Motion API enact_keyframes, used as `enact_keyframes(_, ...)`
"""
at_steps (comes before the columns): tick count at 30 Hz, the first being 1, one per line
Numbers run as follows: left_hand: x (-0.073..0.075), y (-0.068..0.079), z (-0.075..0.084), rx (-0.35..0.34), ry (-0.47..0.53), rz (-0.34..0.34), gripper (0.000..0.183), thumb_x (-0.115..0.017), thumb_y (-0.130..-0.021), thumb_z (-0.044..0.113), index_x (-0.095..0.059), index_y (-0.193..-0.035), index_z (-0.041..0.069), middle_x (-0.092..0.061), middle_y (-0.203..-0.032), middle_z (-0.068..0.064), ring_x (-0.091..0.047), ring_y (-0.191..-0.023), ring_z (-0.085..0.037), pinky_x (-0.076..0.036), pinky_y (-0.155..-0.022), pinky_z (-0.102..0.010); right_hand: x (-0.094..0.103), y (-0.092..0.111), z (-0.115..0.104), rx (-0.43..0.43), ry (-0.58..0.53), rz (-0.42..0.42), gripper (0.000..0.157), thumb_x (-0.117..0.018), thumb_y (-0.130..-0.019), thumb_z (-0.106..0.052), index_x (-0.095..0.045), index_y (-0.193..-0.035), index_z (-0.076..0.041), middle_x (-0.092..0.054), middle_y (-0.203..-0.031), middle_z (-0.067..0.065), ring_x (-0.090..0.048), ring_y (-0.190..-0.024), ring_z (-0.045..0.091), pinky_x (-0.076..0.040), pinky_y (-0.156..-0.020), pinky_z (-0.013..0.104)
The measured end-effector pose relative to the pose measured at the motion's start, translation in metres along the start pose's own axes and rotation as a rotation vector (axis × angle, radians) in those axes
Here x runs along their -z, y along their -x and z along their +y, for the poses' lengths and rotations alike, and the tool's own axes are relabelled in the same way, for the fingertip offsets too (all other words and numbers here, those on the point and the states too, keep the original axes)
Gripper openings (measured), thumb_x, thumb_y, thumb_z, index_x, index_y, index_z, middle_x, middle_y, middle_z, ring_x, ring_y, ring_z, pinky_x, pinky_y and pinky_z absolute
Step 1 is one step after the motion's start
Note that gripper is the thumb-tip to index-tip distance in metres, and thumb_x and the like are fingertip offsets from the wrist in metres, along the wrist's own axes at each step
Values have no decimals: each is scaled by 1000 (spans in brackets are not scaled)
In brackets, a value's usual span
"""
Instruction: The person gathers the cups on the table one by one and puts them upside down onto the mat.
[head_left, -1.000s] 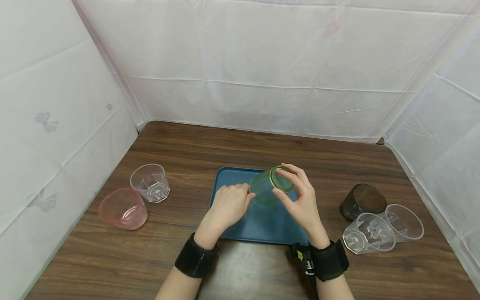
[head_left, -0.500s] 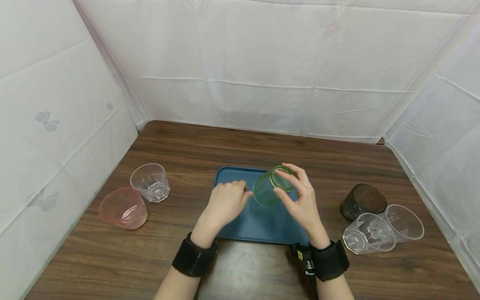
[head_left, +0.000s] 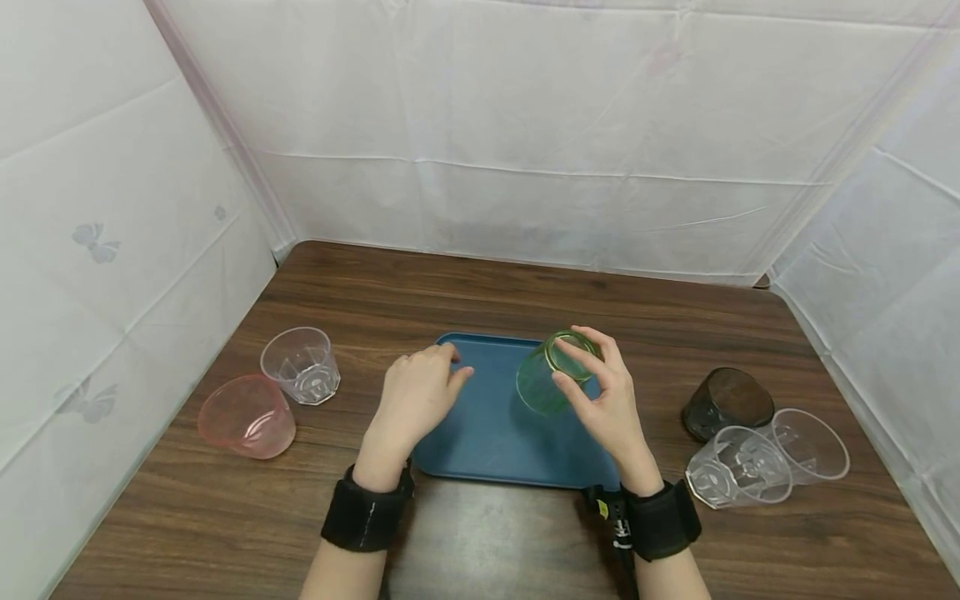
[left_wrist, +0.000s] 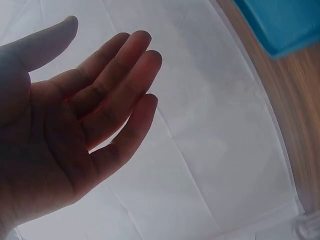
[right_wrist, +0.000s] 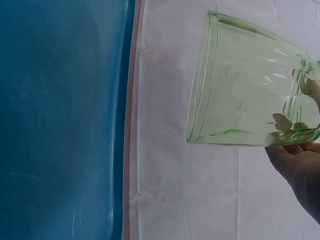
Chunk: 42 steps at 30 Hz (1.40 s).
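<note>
My right hand (head_left: 606, 398) grips a green see-through cup (head_left: 542, 385) near its base, holding it tilted over the blue tray (head_left: 495, 454) with the mouth facing down and left. In the right wrist view the green cup (right_wrist: 245, 85) shows side-on, fingers and thumb around its thick base. Its inside looks bare. My left hand (head_left: 417, 392) hovers over the tray's left edge, away from the cup. From the left wrist view, the left hand (left_wrist: 95, 100) has relaxed, slightly bent fingers and nothing in its palm.
On the left stand a clear cup (head_left: 302, 367) and a pink cup (head_left: 247, 421). To the right are a dark smoky cup (head_left: 705, 408) and two clear cups, one (head_left: 727, 471) in front overlapping the other (head_left: 817, 446). White sheeting (head_left: 480, 125) encloses the wooden table (head_left: 360, 300).
My left hand has let go of the green cup's rim and moved left, its fingers loosening. The right hand, still holding the cup, has shifted slightly right.
</note>
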<state>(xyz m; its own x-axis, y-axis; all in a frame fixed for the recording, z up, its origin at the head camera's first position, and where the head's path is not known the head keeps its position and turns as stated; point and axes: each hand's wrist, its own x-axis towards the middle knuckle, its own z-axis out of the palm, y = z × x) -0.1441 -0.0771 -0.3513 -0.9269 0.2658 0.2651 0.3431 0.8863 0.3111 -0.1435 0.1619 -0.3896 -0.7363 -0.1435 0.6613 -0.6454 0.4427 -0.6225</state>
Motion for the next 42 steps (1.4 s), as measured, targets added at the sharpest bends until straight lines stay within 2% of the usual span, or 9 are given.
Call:
enact_keyframes(3,7,1,-6,28,7,21,28,-60,-86,31,-64,-99,7,-65,-81,-4,-56,-60,-19,-46,-57,-35,1,-1,-3,-19,10,5,39,-67,-77,0,-62,-116,-2,-45,-129,18,-39,-121,29,-32,-95,55)
enact_keyframes(8,15,2,-17,78,10,55,29,-62,-85,32,-64,-98,5,-64,-79,-5,-53,-56,-18,-46,-56,-36,3,-6,-22,-39,39,19,36,-64,-76,6,-60,-112,7,-45,-124,29,-39,-118,39,-32,-92,59)
enact_keyframes(12,19,2,-27,118,1,103,30,-63,-84,32,-64,-97,5,-64,-81,-8,-55,-58,-24,-47,-58,-41,4,-8,-28,-65,63,18,35,-63,-77,6,-59,-112,10,-43,-123,33,-38,-116,44,-32,-90,60)
enact_keyframes(17,23,4,-37,153,-12,155,34,-65,-82,31,-63,-99,1,-63,-79,-9,-57,-63,-26,-46,-61,-44,2,0,-2,-121,77,9,37,-64,-81,-3,-59,-118,2,-41,-130,24,-36,-122,36,-31,-93,59)
enact_keyframes(21,29,8,-47,244,-16,181,41,-65,-82,30,-59,-105,-3,-61,-77,-14,-57,-66,-30,-45,-62,-47,1,5,15,-139,96,13,38,-64,-83,-10,-59,-120,-4,-41,-132,18,-35,-124,29,-31,-94,56)
enact_keyframes(24,34,11,-53,315,-16,185,44,-63,-83,29,-56,-109,-6,-61,-85,-21,-57,-73,-38,-44,-67,-51,1,7,18,-143,103,16,37,-63,-85,-15,-59,-121,-6,-41,-133,16,-35,-124,28,-32,-94,56)
enact_keyframes(31,46,18,-62,389,12,179,45,-61,-85,30,-55,-112,-6,-58,-98,-28,-53,-87,-44,-42,-75,-55,1,7,21,-150,118,24,38,-63,-85,-16,-59,-121,-5,-40,-133,17,-35,-124,28,-33,-93,55)
enact_keyframes(37,57,28,-81,504,20,154,54,-58,-86,35,-52,-116,-9,-44,-116,-34,-38,-105,-51,-31,-88,-61,1,7,24,-194,119,36,38,-63,-85,-18,-59,-121,-5,-40,-133,17,-33,-126,29,-33,-94,55)
enact_keyframes(42,61,36,-96,608,47,162,62,-59,-85,35,-46,-120,-13,-35,-119,-37,-31,-109,-52,-25,-90,-62,1,7,27,-209,115,38,38,-62,-86,-17,-58,-121,-4,-40,-133,17,-32,-126,32,-32,-93,56)
